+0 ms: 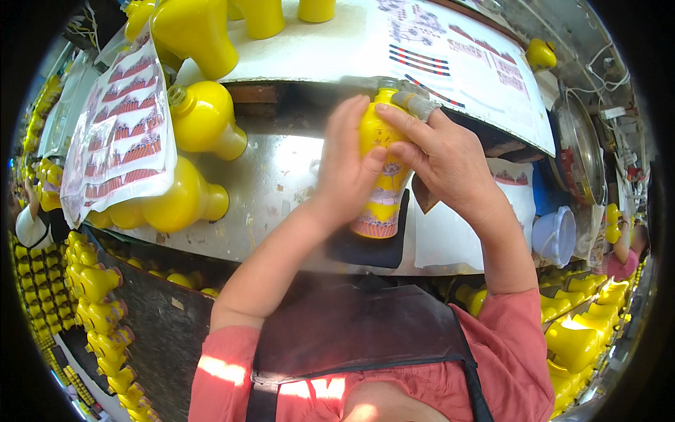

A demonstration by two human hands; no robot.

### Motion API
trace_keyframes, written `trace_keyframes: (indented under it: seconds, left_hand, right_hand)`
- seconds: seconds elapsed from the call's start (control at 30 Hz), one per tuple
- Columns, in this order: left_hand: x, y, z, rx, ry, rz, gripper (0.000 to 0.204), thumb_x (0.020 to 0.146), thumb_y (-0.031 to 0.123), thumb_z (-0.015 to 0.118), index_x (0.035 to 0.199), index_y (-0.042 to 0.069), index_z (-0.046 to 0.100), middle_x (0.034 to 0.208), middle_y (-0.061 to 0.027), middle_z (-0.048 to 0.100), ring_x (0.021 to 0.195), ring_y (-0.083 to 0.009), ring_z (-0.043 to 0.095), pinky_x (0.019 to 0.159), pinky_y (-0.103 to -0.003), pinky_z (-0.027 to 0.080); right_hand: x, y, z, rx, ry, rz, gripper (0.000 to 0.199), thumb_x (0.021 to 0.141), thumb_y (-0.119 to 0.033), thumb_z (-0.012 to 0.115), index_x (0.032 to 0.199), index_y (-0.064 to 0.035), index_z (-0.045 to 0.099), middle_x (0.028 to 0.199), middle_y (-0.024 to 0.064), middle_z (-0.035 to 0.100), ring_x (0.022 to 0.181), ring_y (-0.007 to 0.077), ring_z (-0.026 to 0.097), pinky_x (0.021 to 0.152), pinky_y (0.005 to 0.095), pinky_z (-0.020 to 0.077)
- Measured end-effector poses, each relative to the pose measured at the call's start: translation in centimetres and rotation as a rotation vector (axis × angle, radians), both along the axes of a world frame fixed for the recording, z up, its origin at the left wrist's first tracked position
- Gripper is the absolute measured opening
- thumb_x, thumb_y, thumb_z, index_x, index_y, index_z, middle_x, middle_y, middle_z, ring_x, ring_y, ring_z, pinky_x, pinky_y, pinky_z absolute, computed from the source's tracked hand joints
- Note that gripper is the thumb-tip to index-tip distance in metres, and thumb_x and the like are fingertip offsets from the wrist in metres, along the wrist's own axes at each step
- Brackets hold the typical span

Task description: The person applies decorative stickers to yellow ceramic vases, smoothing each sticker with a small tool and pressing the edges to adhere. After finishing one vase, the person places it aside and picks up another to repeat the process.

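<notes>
Two hands, one bottle: both are on the yellow bottle, by the front edge of the counter, roughly halfway along. Neck points at the far edge, base at the front.
Left hand: partly closed round the bottle's left side, fingers fairly straight, thumb on the front. Bit blurry tbh.
Right hand: half closed on the bottle's upper right, thumb and a fingertip against its front; one finger has a grey wrap.
Dark pad: below the base end, at the front edge. Can't tell if the bottle rests on it or is held just above.
Slip risk: glossy, rounded body, so I'd guess a loose squeeze could send it rolling off the front edge.
Print risk: if the flower picture isn't fully stuck, a dragging thumb might wrinkle it. Wrap could snag too, imo.
Brown pointy piece: just under the right hand, no clue if it's held. Might scratch the finish if it touches.
Bottle writing: small dark marks on the upper front, too tiny to read.
Printed sheets: one on the white board along the far edge, another draped by the other bottles at the left end. Patterns, nothing legible.
Brands: none I can spot.
</notes>
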State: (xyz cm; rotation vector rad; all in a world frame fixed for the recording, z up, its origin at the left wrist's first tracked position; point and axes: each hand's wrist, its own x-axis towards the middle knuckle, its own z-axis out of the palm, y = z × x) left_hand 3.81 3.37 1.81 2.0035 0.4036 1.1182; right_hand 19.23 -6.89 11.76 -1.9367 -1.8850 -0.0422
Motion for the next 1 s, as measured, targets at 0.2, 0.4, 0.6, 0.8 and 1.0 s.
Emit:
trace_keyframes:
  seconds: [0.2, 0.4, 0.6, 0.8, 1.0]
  left_hand:
    - [0.1, -0.1, 0.6, -0.081, -0.025, -0.020, 0.058, 0.105, 0.032, 0.056, 0.148, -0.003, 0.040, 0.150, -0.0249, 0.043, 0.140, -0.0413, 0.043, 0.119, -0.048, 0.032]
    - [0.7, -0.4, 0.5, -0.218, -0.097, -0.034, 0.050, 0.104, 0.024, 0.053, 0.145, -0.002, 0.045, 0.147, -0.0231, 0.045, 0.138, -0.0387, 0.044, 0.118, -0.045, 0.033]
    - [0.5, -0.2, 0.1, -0.215, -0.128, -0.036, 0.049, 0.104, 0.025, 0.049, 0.145, -0.002, 0.046, 0.143, -0.0225, 0.048, 0.134, -0.0372, 0.047, 0.117, -0.044, 0.034]
    - [1.4, 0.1, 1.3, -0.346, -0.068, 0.049, 0.044, 0.104, 0.027, 0.051, 0.137, -0.001, 0.052, 0.128, -0.0199, 0.054, 0.121, -0.0348, 0.053, 0.108, -0.044, 0.041]
    - [1.9, 0.7, 1.6, -0.256, -0.099, 0.082, 0.035, 0.104, 0.029, 0.055, 0.122, 0.001, 0.063, 0.120, -0.0192, 0.056, 0.114, -0.0350, 0.055, 0.103, -0.043, 0.044]
  right_hand:
    - [0.5, -0.1, -0.5, 0.026, -0.026, 0.097, 0.041, 0.094, -0.032, 0.071, 0.134, -0.0284, 0.066, 0.095, 0.0138, 0.066, 0.072, 0.0359, 0.069, 0.062, 0.0416, 0.0564]
    - [0.9, 0.1, 0.3, -0.143, 0.034, 0.053, 0.048, 0.093, -0.032, 0.073, 0.140, -0.0257, 0.065, 0.112, 0.0164, 0.068, 0.089, 0.0357, 0.071, 0.076, 0.0398, 0.0570]
    - [1.0, 0.1, 0.6, -0.176, 0.046, 0.058, 0.049, 0.094, -0.036, 0.072, 0.141, -0.0256, 0.064, 0.110, 0.0163, 0.067, 0.090, 0.0369, 0.070, 0.078, 0.0405, 0.0566]
    - [0.6, 0.0, 0.3, -0.105, 0.141, -0.014, 0.061, 0.088, -0.036, 0.076, 0.144, -0.0204, 0.057, 0.096, 0.0164, 0.064, 0.083, 0.0375, 0.067, 0.073, 0.0435, 0.0553]
    - [-1.3, -1.7, -1.5, -0.058, 0.392, -0.173, 0.096, 0.072, -0.030, 0.089, 0.154, -0.0071, 0.045, 0.110, 0.0138, 0.062, 0.076, 0.0200, 0.060, 0.073, 0.0325, 0.0523]
